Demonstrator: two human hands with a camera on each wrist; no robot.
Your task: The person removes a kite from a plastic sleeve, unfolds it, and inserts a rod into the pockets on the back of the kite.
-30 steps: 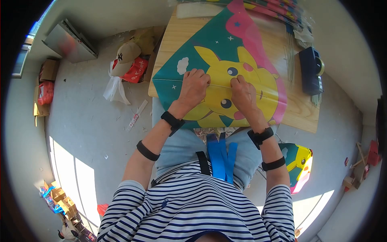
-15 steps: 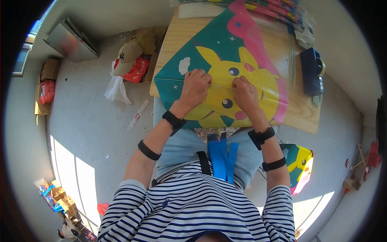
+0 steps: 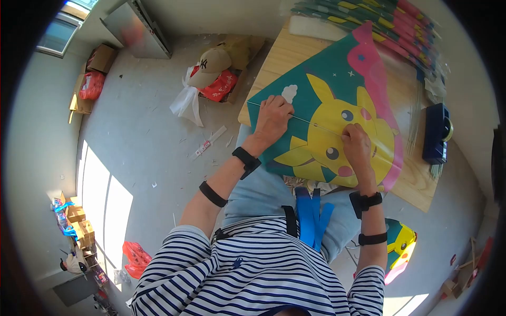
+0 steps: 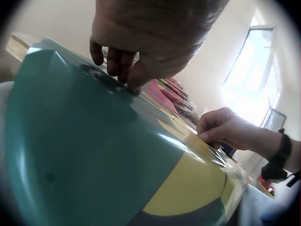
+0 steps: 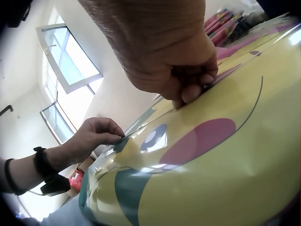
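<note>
A kite [image 3: 321, 142] printed with a yellow cartoon face on green, with a pink edge, lies over the near part of the wooden table. A thin pale rod [image 3: 305, 121] runs across its middle. My left hand [image 3: 274, 120] pinches the rod near the kite's left corner, beside the white cloud. Between the printed eyes and mouth, my right hand [image 3: 358, 146] pinches along the same line, fingers curled. The left wrist view shows the left hand's fingertips [image 4: 134, 87] right at the ridge in the kite's sheet [image 4: 84, 141].
More kites [image 3: 379, 26] in clear plastic lie stacked at the table's back. Thin sticks [image 3: 416, 118] and a dark blue tape dispenser [image 3: 435, 134] are on the right. Another printed kite [image 3: 400, 245] hangs low at my right. A cap [image 3: 212, 66] tops a box on the littered floor.
My left hand has slid along the rod toward the kite's left corner, widening the gap between my hands. The right hand stays near the printed face. The head view has shifted and turned.
</note>
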